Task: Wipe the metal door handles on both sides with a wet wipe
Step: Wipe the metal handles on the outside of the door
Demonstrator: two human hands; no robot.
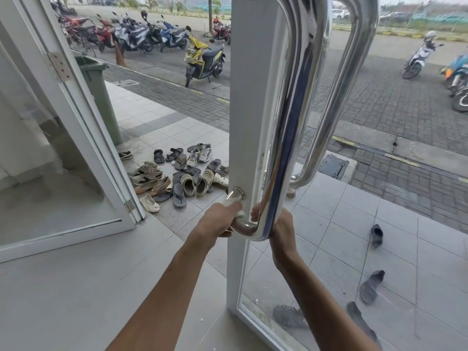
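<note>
A tall polished metal door handle (286,117) runs down the white frame of a glass door (247,102) and bends into its lower mount (236,194). My left hand (219,221) presses a white wet wipe (234,207) around the handle's lower bend. My right hand (279,229) grips the bottom of the handle's upright tube from behind, fingers curled around it. A second metal handle (336,97) on the door's far side shows through the glass.
An open white-framed glass door (83,127) stands at the left. Several sandals and shoes (177,173) lie on the tiled porch outside, a green bin (98,92) beside them. Loose sandals (371,287) lie behind the glass. Motorbikes (200,57) are parked on the pavement.
</note>
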